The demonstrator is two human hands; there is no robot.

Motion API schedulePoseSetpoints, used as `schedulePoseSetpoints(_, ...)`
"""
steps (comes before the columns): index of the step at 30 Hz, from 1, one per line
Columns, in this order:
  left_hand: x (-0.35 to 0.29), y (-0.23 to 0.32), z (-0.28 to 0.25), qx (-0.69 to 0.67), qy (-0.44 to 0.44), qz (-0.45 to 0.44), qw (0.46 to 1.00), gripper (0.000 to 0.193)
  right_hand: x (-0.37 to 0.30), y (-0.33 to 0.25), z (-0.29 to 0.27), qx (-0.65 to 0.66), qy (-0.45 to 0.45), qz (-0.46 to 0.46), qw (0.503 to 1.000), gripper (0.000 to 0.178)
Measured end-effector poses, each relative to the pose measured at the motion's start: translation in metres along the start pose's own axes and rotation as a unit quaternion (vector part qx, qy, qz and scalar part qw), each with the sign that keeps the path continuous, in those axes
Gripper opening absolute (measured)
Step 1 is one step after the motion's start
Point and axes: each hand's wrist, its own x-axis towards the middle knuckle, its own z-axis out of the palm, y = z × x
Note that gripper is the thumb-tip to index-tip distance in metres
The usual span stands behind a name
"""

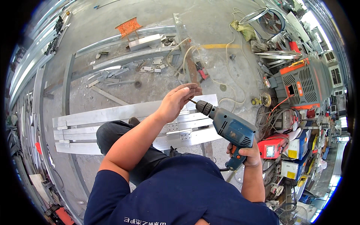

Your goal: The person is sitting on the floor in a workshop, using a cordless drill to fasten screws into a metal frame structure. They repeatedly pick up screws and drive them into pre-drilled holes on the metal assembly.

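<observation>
A dark blue power drill [233, 129] with a black chuck [203, 108] was held above the right end of a set of long, flat, silver metal bars [84, 117], its nose directed toward the far left. The grip of the right hand [249, 152] was closed around the drill's handle, below the motor housing. The left hand [176, 99] was raised at the nose of the drill, its fingers drawn together and its thumb laid alongside them, just beside the thin drill bit [192, 101]; whether this grip was closed on the bit or merely near it could not be told. The bars ran side by side from left to right, and small silver bracket plates with round holes [185, 135] lay across them. A dark trouser leg [116, 137] covered part of the bars near their middle. Beyond them, on the grey concrete floor [150, 84], lay scattered metal offcuts, with a pale rectangular metal box section [144, 42] farther off and a perforated orange panel [128, 27] standing beside it. To the right stood a large grey-and-orange machine with a slatted housing [305, 88]; nearer was a red box-shaped unit with a small lit screen [270, 149]. A round caged fan [270, 22] occupied the far right.
</observation>
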Motion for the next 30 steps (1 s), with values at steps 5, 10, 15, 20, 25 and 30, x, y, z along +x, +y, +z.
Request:
schedulePoseSetpoints(5,-0.003,-0.002,0.005,0.017,-0.009,0.007,1.0,0.054,-0.002,0.006,-0.007,-0.011,0.007,-0.009,1.0,0.074)
schedulePoseSetpoints(10,-0.005,-0.001,0.007,0.034,-0.016,0.013,0.999,0.056,-0.003,0.005,-0.007,-0.018,0.002,-0.011,1.0,0.074)
schedulePoseSetpoints(15,-0.007,-0.008,0.007,0.131,-0.034,0.069,0.988,0.055,-0.005,0.005,-0.009,0.006,-0.008,-0.016,1.0,0.066)
schedulePoseSetpoints(20,-0.013,-0.018,0.01,0.162,-0.044,0.167,0.972,0.056,-0.003,0.012,-0.012,0.047,-0.019,-0.012,0.999,0.067)
schedulePoseSetpoints(25,-0.019,0.001,0.027,0.22,-0.092,0.263,0.935,0.068,0.002,0.031,-0.027,0.15,-0.08,-0.041,0.985,0.055)
schedulePoseSetpoints(30,-0.013,0.046,0.068,0.436,-0.161,0.382,0.799,0.082,0.013,0.052,-0.041,0.288,-0.15,-0.075,0.943,0.043)
